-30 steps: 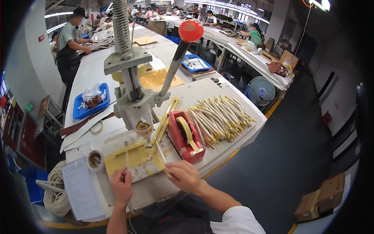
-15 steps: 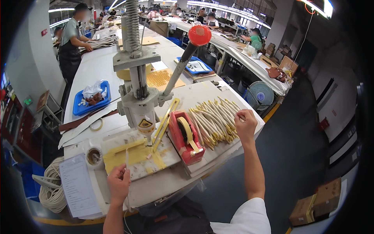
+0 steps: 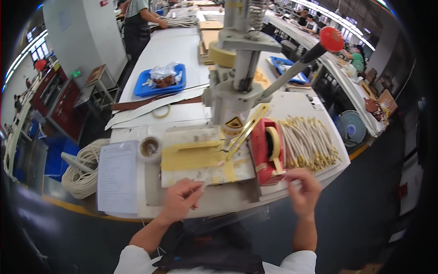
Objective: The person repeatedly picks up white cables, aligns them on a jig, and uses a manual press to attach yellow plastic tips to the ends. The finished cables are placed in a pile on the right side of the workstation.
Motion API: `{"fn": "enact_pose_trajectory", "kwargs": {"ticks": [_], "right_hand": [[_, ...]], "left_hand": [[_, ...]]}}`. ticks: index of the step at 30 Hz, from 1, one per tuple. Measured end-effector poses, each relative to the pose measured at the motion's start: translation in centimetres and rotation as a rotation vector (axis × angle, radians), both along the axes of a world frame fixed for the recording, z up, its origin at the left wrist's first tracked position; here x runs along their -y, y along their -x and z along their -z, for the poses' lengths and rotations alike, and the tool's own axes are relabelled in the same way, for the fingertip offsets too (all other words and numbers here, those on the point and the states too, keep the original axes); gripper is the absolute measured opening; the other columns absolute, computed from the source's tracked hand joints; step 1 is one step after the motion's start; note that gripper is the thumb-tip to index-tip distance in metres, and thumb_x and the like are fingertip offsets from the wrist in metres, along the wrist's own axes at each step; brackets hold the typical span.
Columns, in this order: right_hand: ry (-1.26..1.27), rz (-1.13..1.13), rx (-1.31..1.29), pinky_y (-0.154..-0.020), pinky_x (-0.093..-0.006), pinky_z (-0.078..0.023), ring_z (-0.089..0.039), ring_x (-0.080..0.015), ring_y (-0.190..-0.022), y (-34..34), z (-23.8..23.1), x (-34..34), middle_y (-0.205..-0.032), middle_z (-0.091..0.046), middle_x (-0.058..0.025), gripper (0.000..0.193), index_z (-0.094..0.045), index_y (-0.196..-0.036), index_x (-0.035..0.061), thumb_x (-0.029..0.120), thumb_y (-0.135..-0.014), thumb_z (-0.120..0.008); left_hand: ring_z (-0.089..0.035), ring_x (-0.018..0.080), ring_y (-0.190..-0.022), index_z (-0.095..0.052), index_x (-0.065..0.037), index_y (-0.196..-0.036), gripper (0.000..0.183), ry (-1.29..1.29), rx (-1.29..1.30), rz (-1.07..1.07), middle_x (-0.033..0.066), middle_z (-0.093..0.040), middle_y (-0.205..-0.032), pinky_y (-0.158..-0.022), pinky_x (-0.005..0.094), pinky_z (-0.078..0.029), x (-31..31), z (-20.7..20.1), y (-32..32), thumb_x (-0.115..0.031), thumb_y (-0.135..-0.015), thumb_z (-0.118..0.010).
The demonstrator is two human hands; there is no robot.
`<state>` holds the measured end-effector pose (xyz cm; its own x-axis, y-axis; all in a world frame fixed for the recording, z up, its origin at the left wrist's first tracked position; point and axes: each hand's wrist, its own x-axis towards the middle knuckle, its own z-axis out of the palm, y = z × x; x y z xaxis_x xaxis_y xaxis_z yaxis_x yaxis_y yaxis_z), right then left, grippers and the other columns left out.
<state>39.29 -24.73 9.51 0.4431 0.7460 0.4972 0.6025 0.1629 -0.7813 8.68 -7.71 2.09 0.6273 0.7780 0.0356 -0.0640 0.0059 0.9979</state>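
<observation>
My left hand (image 3: 181,199) is closed in front of the marble slab (image 3: 182,178), with the pale end of a white cord (image 3: 204,186) just past its fingertips. My right hand (image 3: 304,191) is at the front of the red tape dispenser (image 3: 261,157). Its thumb and forefinger are pinched near the yellowish tape (image 3: 276,163) at the cutting edge; what they hold, if anything, is too small to make out. Behind the dispenser lies a heap of short white cords with yellow ends (image 3: 310,141). A grey hand press (image 3: 237,86) with a red-knobbed lever stands over the slab.
Left of the slab are a tape roll (image 3: 149,147), a printed sheet (image 3: 117,178) and a coil of white cord (image 3: 84,173). A blue tray (image 3: 159,80) with scraps sits farther back. A yellow ruler (image 3: 246,132) leans beside the press. A person (image 3: 139,23) works at the far left.
My view has turned left. My right hand has come from beside the far end of the cord heap to the tape dispenser's front. My left hand has tilted, its cord end now pointing right.
</observation>
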Motion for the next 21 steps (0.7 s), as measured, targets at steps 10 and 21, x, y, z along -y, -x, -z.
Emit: {"fn": "enact_pose_trajectory", "kwargs": {"ticks": [10, 21], "right_hand": [[0.426, -0.920, -0.698, -0.078, -0.0266, -0.055, -0.068, -0.0118, -0.087, 8.2, 5.5, -6.4, -0.092, -0.072, -0.0065, 0.015, -0.074, -0.096, -0.0002, -0.002, -0.083, -0.082], [0.063, -0.546, -0.103, -0.075, -0.0337, -0.053, -0.068, -0.0215, -0.080, 6.5, 3.7, -10.0, -0.083, -0.075, -0.0047, 0.013, -0.075, -0.081, 0.0065, 0.001, -0.075, -0.085]], "left_hand": [[-0.067, 0.0133, -0.070, -0.076, -0.003, -0.114, 0.023, -0.204, -0.294, 0.263, 0.0070, -0.067, -0.088, -0.062, 0.0273, -0.052, 3.6, -2.2, 5.7, -0.011, -0.092, -0.077], [-0.064, 0.0187, -0.064, -0.079, -0.001, -0.094, 0.011, -0.707, -0.559, -0.156, 0.0100, -0.070, -0.075, -0.058, 0.0314, -0.047, -2.8, -11.1, 12.0, -0.008, -0.085, -0.080]]}}
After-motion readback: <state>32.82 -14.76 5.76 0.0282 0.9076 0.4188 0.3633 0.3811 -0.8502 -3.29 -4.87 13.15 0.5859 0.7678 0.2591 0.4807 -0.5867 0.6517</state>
